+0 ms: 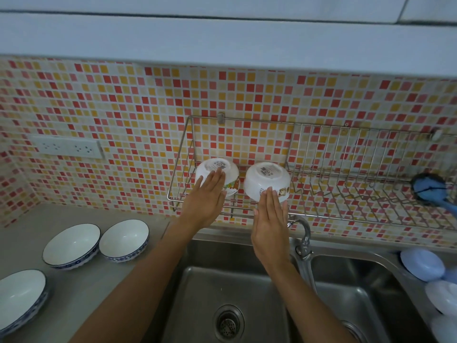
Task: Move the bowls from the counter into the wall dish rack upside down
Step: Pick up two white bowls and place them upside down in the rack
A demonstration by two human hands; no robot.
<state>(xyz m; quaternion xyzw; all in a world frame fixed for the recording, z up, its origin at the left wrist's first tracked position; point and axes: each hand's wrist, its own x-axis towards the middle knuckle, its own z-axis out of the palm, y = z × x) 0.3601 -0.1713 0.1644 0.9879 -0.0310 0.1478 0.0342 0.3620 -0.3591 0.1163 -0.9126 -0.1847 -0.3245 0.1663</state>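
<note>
Mosaic tiles behind the wall rack [321,214], where two white bowls [267,180] sit upside down; left hand [205,201] and right hand [270,226] rest flat-fingered, gripping nothing. Three glazed bowls [71,245] wait on the counter [81,293]: slippery, breakable, best pinched by the rim

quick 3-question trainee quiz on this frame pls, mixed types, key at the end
1. True or false: both white bowls in the wall dish rack sit base up.
2. How many blue-rimmed bowls are on the counter? A) one B) three C) five
3. Fill in: the left hand lies flat, fingers extended, on the ____ of the two racked bowls.

Key
1. True: the left racked bowl and the right racked bowl both show their label stickers on top.
2. B: blue-rimmed bowls at and, all upright.
3. Left; the right hand is open, fingertips at the other bowl.
</note>
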